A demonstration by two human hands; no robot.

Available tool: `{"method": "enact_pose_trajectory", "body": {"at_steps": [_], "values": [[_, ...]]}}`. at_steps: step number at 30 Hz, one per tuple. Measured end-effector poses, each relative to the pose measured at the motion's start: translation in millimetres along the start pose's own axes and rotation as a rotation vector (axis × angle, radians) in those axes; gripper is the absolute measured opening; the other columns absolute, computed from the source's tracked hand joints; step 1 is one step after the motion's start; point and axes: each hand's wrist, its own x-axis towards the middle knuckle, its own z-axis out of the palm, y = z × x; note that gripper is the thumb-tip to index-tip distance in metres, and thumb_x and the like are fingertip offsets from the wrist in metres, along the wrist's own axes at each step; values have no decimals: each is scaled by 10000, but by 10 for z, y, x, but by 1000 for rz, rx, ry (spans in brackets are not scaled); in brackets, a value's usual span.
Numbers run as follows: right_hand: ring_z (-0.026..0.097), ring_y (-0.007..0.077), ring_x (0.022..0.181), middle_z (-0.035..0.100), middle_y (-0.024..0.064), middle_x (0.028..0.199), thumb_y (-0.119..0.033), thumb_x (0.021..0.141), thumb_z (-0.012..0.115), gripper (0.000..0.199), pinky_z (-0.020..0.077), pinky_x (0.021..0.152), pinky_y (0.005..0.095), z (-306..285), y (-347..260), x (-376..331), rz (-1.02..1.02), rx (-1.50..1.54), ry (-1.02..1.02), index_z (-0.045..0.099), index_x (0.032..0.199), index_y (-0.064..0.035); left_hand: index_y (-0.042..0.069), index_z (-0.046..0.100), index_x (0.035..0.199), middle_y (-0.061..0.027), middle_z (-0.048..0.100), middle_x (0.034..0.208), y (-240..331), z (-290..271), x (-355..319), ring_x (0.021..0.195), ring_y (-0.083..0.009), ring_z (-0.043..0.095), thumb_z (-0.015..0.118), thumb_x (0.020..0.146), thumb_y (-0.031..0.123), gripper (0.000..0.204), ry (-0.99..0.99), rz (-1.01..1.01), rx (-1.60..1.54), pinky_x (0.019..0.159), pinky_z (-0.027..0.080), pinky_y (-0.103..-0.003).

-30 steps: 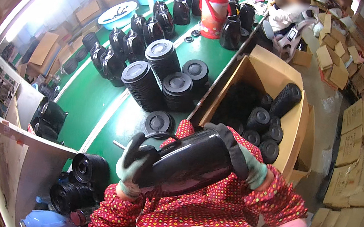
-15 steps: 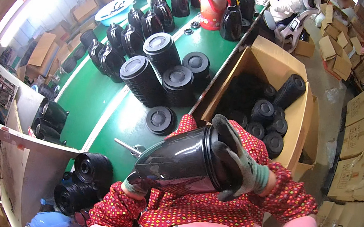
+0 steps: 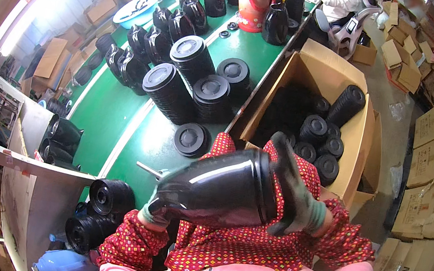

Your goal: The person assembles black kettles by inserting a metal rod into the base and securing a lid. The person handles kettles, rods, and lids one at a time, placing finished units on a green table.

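Observation:
A glossy black thermos-jug shell lies tilted on its side in front of my chest, its narrow end toward the left. My left hand, in a grey-green glove, grips that narrow end; most of its fingers are hidden behind the shell. Beside the wide end, my gloved right hand is open with its fingers stretched out, a small gap showing between palm and shell. Just beyond the shell, a round black ribbed base rests on the green table, near several stacks of similar black discs.
The green table carries rows of black jugs and a red flowered thermos. On the right stands an open carton holding black disc stacks. A metal rod juts near the shell. Another person's white sleeve shows far off.
My right hand has come away from the shell's wide end, where its fingers curled over the rim before. The shell has turned slightly, and my left hand has shifted a little left.

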Motion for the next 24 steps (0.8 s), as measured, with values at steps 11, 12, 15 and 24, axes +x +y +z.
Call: {"method": "enact_pose_trajectory", "body": {"at_steps": [11,12,15,24], "values": [[432,280,1507,400,178,1665,-670,1012,577,904,318,1262,422,294,242,-313,761,1439,163,415,1587,8,-47,734,1134,-196,765,1115,1989,1256,33,974,-278,767,861,756,79,418,190,630,851,892,600,-361],[362,308,1551,324,198,1702,-688,985,606,965,283,1277,443,348,151,-327,599,1019,236,378,1609,12,-45,723,1176,-161,766,1141,1800,1151,40,1007,-242,755,838,796,113,428,159,319,374,928,587,-349],[177,445,1615,167,275,1743,-668,858,777,1162,181,1298,536,216,-2,-220,-50,83,94,289,1653,26,-41,718,1193,-138,754,1176,1288,1044,-60,1007,-241,743,825,822,161,436,97,93,-18,901,592,-341],[246,329,1611,233,195,1738,-626,1003,627,939,208,1301,451,473,224,-298,1209,1262,482,351,1631,16,-16,758,1119,-234,740,1162,2205,1412,115,934,-325,776,848,782,109,370,-16,746,967,841,620,-368]]}}
